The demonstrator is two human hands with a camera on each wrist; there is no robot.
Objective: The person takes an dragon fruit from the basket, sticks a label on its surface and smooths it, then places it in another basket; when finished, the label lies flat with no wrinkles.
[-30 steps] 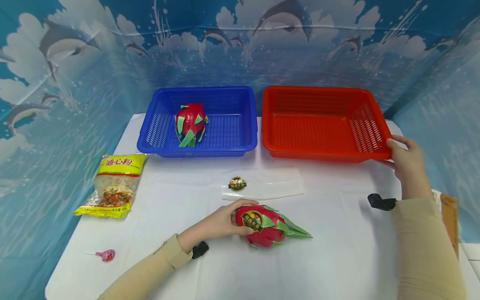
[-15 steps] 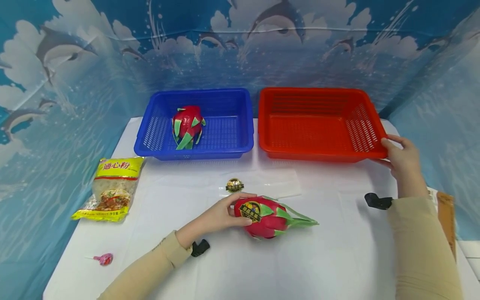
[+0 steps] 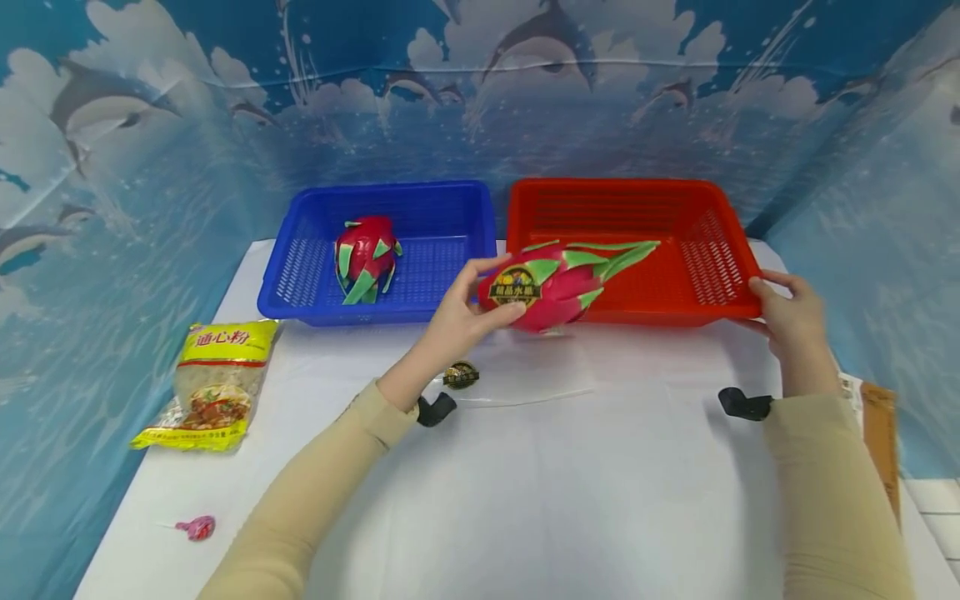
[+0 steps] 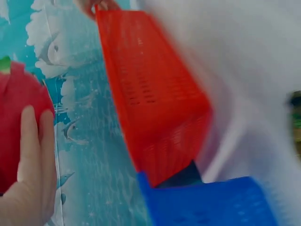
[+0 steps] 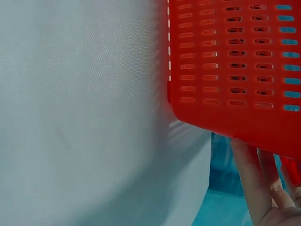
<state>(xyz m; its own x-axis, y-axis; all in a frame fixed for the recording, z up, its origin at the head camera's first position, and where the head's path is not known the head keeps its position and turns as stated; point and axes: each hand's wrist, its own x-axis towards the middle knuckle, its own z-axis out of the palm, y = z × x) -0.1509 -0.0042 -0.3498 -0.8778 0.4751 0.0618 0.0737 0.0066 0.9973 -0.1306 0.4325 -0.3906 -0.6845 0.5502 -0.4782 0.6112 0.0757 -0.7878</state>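
My left hand grips a pink-red dragon fruit by its rounded end, thumb in front beside a black-and-gold label. Its green leaf tips point right. The fruit is off the table and overlaps the front rim of the red basket in the head view. In the left wrist view, the fingers lie along the fruit, which is cut off by the frame. At the basket's right front corner, my right hand holds the rim; its fingers show beneath the basket.
The blue basket, left of the red one, contains another dragon fruit. A clear plastic sleeve with a gold label lies in front. At left are a yellow pasta bag and a lollipop. A dolphin-print curtain hangs behind.
My left hand has lifted the dragon fruit from the table and carried it forward to the red basket's front rim. The right hand keeps its hold on the basket.
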